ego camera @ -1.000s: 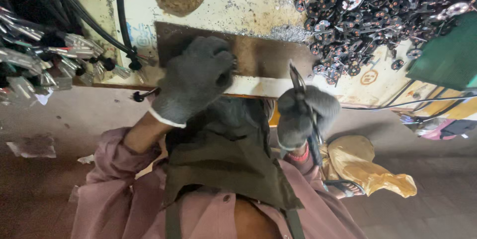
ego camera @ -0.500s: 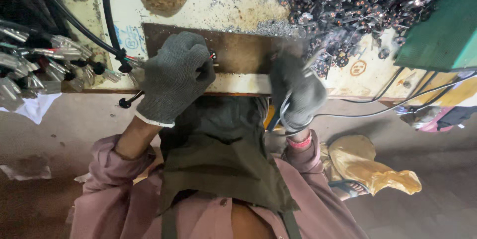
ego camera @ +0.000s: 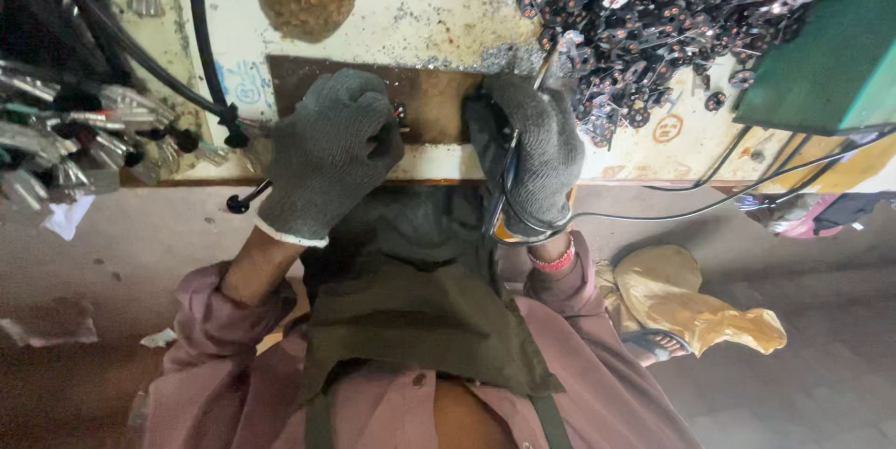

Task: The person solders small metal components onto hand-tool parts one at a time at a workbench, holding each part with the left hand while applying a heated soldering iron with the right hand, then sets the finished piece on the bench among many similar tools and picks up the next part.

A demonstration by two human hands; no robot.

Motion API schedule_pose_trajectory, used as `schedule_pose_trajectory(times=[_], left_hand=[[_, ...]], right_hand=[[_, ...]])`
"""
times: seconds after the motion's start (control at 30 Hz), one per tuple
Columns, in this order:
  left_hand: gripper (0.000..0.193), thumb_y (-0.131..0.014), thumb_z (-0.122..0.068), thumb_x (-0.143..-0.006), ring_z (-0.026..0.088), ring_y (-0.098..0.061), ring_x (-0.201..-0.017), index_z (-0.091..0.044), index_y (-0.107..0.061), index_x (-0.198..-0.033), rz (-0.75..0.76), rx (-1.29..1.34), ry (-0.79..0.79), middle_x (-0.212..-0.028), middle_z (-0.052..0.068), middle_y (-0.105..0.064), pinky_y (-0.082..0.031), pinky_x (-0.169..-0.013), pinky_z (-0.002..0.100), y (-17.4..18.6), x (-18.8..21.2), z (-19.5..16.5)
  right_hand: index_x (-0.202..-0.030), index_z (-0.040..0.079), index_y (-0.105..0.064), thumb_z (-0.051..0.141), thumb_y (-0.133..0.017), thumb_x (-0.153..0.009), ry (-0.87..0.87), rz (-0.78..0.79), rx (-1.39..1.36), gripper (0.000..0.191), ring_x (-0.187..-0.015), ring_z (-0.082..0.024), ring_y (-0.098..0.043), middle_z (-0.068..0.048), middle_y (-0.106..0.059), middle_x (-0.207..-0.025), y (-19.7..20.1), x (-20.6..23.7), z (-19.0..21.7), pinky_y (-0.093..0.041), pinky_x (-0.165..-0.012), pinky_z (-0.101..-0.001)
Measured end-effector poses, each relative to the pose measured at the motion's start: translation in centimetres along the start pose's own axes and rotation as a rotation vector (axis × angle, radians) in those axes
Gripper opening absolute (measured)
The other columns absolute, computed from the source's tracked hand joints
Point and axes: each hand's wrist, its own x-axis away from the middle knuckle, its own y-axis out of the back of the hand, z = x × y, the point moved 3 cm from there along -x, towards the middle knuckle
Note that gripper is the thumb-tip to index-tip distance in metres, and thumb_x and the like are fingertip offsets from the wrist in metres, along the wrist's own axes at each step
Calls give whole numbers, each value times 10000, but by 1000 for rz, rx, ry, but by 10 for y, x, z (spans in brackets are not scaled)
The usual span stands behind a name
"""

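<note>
Where a moment ago the right hand [ego camera: 532, 146] hung off the front edge of the tabletop [ego camera: 448, 15] with its pliers-like tool [ego camera: 509, 164] pointing up and away, we now see it moved in over the brown plate [ego camera: 434, 104]; we judge the tool has been brought to the small dark part [ego camera: 400, 114] for working. The tool sits clamped in that gloved fist; its long axis runs from near the body toward the pile of dark metal pieces [ego camera: 653, 29], tip leaning a little right. The left hand [ego camera: 327, 150] stays curled, palm down, fingers pinched on the part at the plate's middle; a black cable [ego camera: 201, 48] runs just beside it.
</note>
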Motion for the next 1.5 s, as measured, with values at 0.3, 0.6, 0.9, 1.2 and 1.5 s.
schedule_pose_trajectory(times=[0.3, 0.6, 0.9, 1.2, 1.5], left_hand=[[140, -751, -94, -842, 310, -649, -969, -101, -625, -903, 38, -9, 40, -1040, 68, -645, -554, -734, 428, 4, -2, -4], [98, -711, -141, -852, 318, -622, -941, -116, -625, -893, 136, -3, -50, -969, 100, -591, -540, -695, 435, -24, -7, -17], [245, -736, -154, -814, 358, -627, -1033, -85, -622, -1019, 150, 9, -84, -1124, 135, -604, -531, -766, 458, -27, 0, -14], [387, -729, -220, -927, 329, -629, -918, -107, -656, -1290, 61, -300, 168, -1048, 118, -679, -497, -780, 469, 19, 35, -31], [359, -614, -284, -885, 246, -683, -1037, -114, -652, -1199, -160, -303, -532, -1134, 71, -681, -495, -928, 492, 78, -71, -134]], right_hand=[[-1106, 109, -667, 94, -748, -819, 228, 361, 392, 299, -973, -418, -721, -279, -722, -1126, -8, 17, 17, -589, -752, -439], [-1182, 30, -640, 117, -574, -1037, 31, -135, -255, 181, -819, -303, -733, -215, -724, -986, -1, 34, -17, -582, -680, -362], [-1120, 41, -726, 68, -692, -869, 181, 218, -51, 255, -630, -280, -664, -105, -687, -768, -35, 55, -27, -480, -546, -396], [-1039, 98, -652, 18, -582, -996, -140, -144, -384, 115, -762, -195, -680, -76, -691, -896, -33, 67, -43, -514, -643, -304], [-1213, 52, -623, 91, -627, -1059, -325, -222, -653, 159, -926, -173, -648, -81, -646, -1068, -42, 89, -65, -525, -770, -303]])
